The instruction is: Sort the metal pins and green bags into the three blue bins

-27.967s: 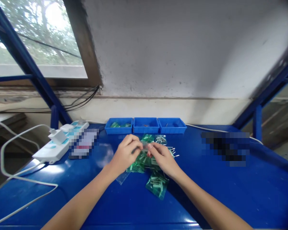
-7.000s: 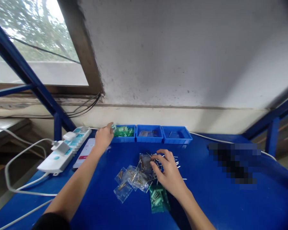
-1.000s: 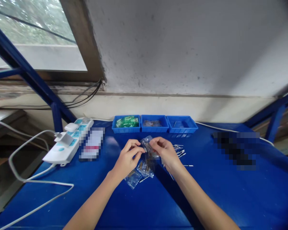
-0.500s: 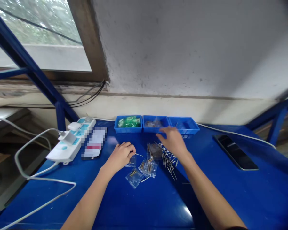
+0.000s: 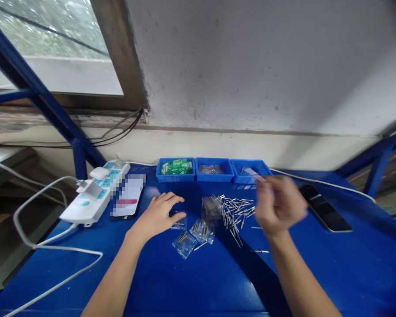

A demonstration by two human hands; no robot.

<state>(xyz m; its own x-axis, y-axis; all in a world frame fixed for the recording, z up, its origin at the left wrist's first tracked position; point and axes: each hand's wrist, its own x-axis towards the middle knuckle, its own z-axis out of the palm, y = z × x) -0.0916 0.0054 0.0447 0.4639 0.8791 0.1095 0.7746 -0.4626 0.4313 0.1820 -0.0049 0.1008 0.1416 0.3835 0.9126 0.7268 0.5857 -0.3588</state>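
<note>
Blue table [image 5: 185,286] bearing silver rods [image 5: 232,213] and trays [image 5: 214,177].

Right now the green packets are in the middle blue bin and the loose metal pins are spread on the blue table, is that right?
Not quite: the head view shows the green packets in the left blue bin, not the middle one. The loose metal pins are spread on the blue table.

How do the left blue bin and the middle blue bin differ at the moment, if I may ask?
The left bin holds green packets; the middle bin holds clear ones. The left bin's contents look heaped higher, while the middle bin's lie lower. The left bin ends the row, whereas the middle bin has a neighbour on each side. Both are open-topped and look alike in size.
</note>
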